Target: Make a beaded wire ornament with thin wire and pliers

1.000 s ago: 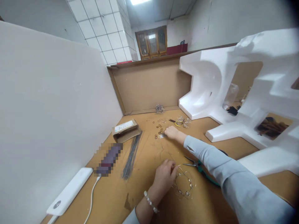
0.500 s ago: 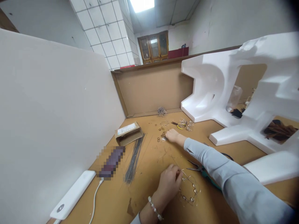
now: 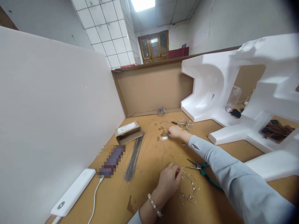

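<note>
My left hand, a beaded bracelet on its wrist, pinches the upper left end of a wire ring strung with beads. The ring lies on the brown tabletop, loose wire ends sticking out around it. Farther off, my right hand reaches down with its fingers drawn together; their tips are hidden, so what they hold does not show. Just left of it are small clear pieces and several dark little rings. Long-nose pliers with green handles rest under my right forearm.
A bundle of grey wires lies beside a small open cardboard box. At left are a pixelated phone and a white power bank. Yellow-handled pliers and tangled wire lie farther back. White foam stands at right.
My right hand has shifted slightly right and up, uncovering more of the clear pieces and covering part of the yellow-handled pliers. My left hand keeps its pinch on the beaded ring.
</note>
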The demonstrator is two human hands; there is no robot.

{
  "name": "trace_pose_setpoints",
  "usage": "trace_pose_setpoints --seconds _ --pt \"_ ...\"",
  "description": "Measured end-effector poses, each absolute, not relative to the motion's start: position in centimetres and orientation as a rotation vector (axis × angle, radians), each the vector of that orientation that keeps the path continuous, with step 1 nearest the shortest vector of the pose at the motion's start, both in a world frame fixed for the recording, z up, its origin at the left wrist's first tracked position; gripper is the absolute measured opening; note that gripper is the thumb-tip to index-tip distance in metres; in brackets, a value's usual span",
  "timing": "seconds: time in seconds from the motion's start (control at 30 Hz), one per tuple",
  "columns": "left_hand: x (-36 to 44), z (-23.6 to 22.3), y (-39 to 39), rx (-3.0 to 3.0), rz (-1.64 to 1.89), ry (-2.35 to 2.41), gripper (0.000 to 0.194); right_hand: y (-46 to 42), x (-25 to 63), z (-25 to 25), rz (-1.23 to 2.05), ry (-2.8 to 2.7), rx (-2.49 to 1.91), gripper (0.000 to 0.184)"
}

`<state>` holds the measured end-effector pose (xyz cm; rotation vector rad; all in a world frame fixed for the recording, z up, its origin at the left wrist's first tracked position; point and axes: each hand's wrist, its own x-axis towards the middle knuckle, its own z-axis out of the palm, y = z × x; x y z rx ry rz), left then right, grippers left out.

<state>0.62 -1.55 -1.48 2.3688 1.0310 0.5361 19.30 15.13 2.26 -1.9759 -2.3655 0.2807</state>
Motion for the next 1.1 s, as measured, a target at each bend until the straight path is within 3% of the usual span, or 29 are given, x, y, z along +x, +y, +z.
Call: trace_pose_setpoints --seconds 0.2,0.37,0.63,1.1 --pt "0.6 -1.7 -1.7 2.365 0.539 1.018 0.02 14.0 21.3 2.3 0.69 -2.109 -1.798 0.035" --pt "0.6 -2.2 -1.6 2.401 0.516 0.993 0.018 11.0 22.3 2.0 0.823 -2.015 -1.678 0.034" --pt "1.3 0.0 -0.3 2.675 0.712 1.187 0.027 2.5 19.3 3.0 0.452 -2.089 -1.892 0.016" --pt "4.3 0.2 1.7 2.817 0.5 1.157 0.024 -1.4 18.4 3.8 0.136 -2.287 -1.924 0.026"
